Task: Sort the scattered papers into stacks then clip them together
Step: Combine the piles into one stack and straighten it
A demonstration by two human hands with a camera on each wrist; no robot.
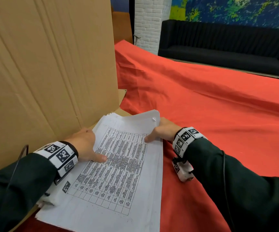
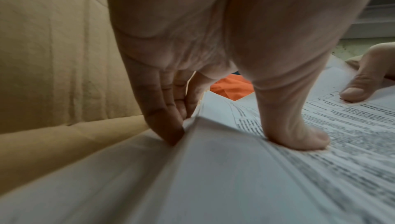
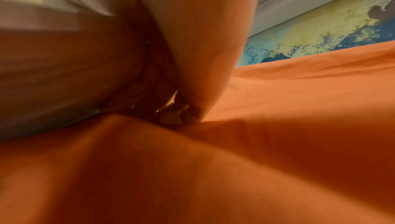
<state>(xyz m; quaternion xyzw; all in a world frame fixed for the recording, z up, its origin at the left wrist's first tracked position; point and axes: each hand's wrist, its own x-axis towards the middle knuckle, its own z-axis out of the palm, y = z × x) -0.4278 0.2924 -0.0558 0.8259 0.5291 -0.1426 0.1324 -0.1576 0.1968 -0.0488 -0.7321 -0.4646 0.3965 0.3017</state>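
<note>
A thick stack of white papers (image 1: 118, 173), its top sheet printed with a dense table, lies at the near edge, partly on cardboard and partly on the red cloth. My left hand (image 1: 85, 144) is at the stack's left edge. In the left wrist view its straight fingers (image 2: 166, 123) press against the side of the stack (image 2: 235, 185) and the thumb (image 2: 299, 134) lies flat on top. My right hand (image 1: 162, 129) holds the far right edge, thumb on top and fingers hidden under the sheets. The right wrist view shows this hand (image 3: 192, 42) low on the cloth beside the papers (image 3: 53, 59). No clip is in view.
A tall cardboard panel (image 1: 48, 64) stands close on the left, right behind the stack. The red cloth (image 1: 210, 106) covers the table to the right and far side, with wrinkles. A black sofa (image 1: 227, 47) and a white brick pillar (image 1: 148, 22) stand beyond.
</note>
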